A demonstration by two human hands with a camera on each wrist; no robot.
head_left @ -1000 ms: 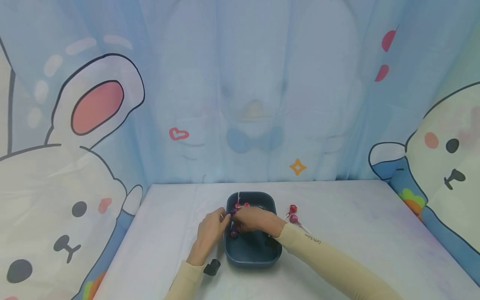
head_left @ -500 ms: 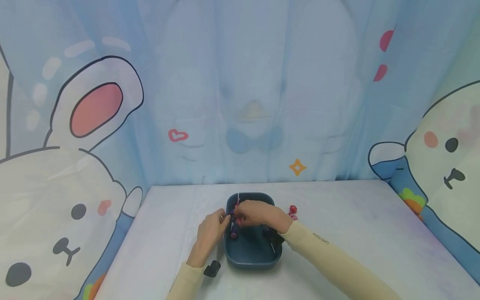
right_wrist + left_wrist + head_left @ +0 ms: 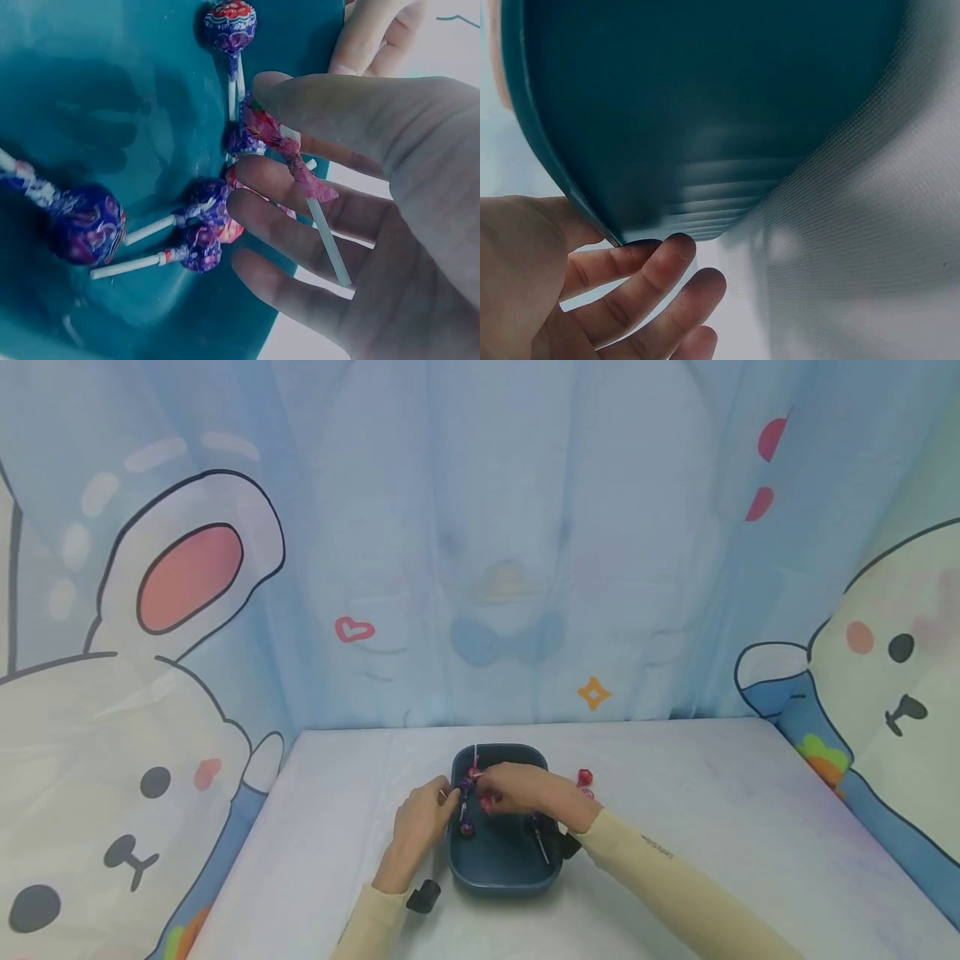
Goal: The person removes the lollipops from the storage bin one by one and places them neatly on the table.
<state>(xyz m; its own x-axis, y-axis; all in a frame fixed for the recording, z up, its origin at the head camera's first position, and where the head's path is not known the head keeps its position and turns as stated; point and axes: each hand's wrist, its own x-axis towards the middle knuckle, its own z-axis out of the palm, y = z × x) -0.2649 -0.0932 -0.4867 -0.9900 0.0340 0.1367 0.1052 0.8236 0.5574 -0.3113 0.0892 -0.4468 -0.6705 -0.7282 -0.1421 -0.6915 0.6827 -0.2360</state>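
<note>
A dark teal plastic tub (image 3: 504, 864) sits on the table between both hands. My left hand (image 3: 422, 822) pinches its left rim; in the left wrist view the thumb goes over the edge and several fingers (image 3: 634, 300) lie outside. Over the tub's interior, my right hand (image 3: 521, 787) holds a red-wrapped lollipop (image 3: 264, 129) between thumb and fingers, the white stick pointing back toward the palm. Below it lie several purple-wrapped lollipops (image 3: 231, 26), bunched along the tub's left side. Another purple lollipop (image 3: 88, 225) lies apart from them, nearer the right side.
To the right of the tub, red-wrapped lollipops (image 3: 585, 777) lie on the white-covered table (image 3: 675, 827), partly hidden by the right arm. Behind the table hangs a pale blue curtain (image 3: 502, 527) printed with cartoon rabbits. Small black cameras (image 3: 423, 897) are worn at the wrists.
My right hand has risen and shifted right from the lollipops by the tub's left wall, and a red lollipop now shows in its fingers. The left hand keeps its grip on the rim.
</note>
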